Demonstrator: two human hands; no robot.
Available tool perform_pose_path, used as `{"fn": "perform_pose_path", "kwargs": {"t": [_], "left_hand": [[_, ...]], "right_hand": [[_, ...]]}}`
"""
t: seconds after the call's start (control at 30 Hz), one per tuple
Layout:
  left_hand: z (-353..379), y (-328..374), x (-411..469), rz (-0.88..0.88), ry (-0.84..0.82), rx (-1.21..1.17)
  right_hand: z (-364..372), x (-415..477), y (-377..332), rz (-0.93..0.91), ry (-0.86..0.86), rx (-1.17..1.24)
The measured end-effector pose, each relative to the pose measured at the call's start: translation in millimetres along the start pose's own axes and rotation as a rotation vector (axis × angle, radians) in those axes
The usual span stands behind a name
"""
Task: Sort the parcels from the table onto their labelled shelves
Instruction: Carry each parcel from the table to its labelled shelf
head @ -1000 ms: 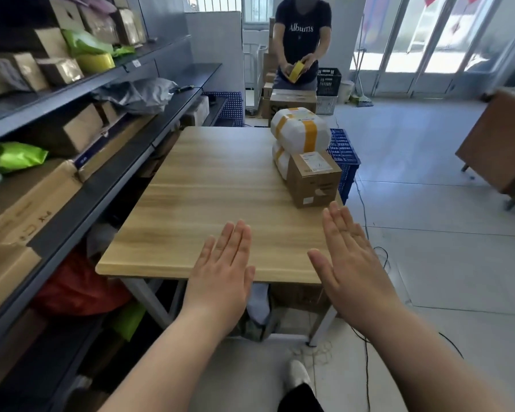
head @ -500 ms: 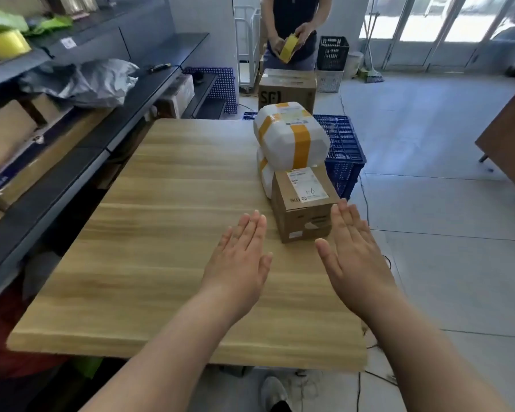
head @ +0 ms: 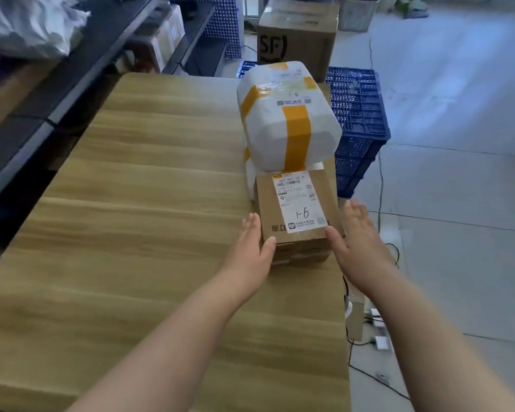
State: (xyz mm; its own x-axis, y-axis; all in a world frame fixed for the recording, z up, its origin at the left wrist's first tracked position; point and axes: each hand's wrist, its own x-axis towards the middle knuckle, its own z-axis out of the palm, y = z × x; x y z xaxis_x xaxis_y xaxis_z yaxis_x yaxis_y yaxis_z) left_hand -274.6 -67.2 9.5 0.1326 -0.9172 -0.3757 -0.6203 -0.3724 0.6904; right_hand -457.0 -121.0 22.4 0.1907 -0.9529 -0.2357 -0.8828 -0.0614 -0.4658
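The left hand [head: 250, 248] and right hand [head: 360, 242] are both flat, fingers straight. They bracket the small cardboard box [head: 268, 203] at the near right part of the table [head: 146, 203], with each thumb at a near top corner and nothing curled round it yet. The box looks stiff and square-edged, taped and probably light, so pressing palms on its two opposite side faces should lift it; its label is glossy (a handwritten mark on it reads like "1-6"), so bare card is the better hold. Just behind it, a white parcel with yellow tape [head: 289, 120] sits on another white parcel [head: 250, 173] and overhangs the box's far end. I cannot tell whether it bears on the box, so drawing the box nearer first seems wise.
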Motion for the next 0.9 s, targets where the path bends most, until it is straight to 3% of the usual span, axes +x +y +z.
{"fn": "perform_pose_path", "kwargs": {"t": [0.13,0.23,0.37,0.53,0.73,0.9], "left_hand": [[14,-7,29,-0.167,-0.037,-0.158],[24,-12,39,-0.284,-0.08,-0.389],[25,-15,24,-0.309,-0.086,-0.551],[-5,-33,-25,-0.266,0.03,-0.621],[-73,-69,-120,-0.151,0.365,-0.626],[-126,-116,-250,-0.159,0.628,-0.602]], "right_hand": [[17,22,8,0.074,-0.055,0.085],[24,25,8,0.197,-0.072,0.292],[22,13,-3,0.265,-0.064,0.485],[20,-16,-39,0.134,-0.031,0.519],[27,-66,-130,-0.136,-0.048,0.555],[55,-150,-224,-0.383,-0.108,0.636]]}}
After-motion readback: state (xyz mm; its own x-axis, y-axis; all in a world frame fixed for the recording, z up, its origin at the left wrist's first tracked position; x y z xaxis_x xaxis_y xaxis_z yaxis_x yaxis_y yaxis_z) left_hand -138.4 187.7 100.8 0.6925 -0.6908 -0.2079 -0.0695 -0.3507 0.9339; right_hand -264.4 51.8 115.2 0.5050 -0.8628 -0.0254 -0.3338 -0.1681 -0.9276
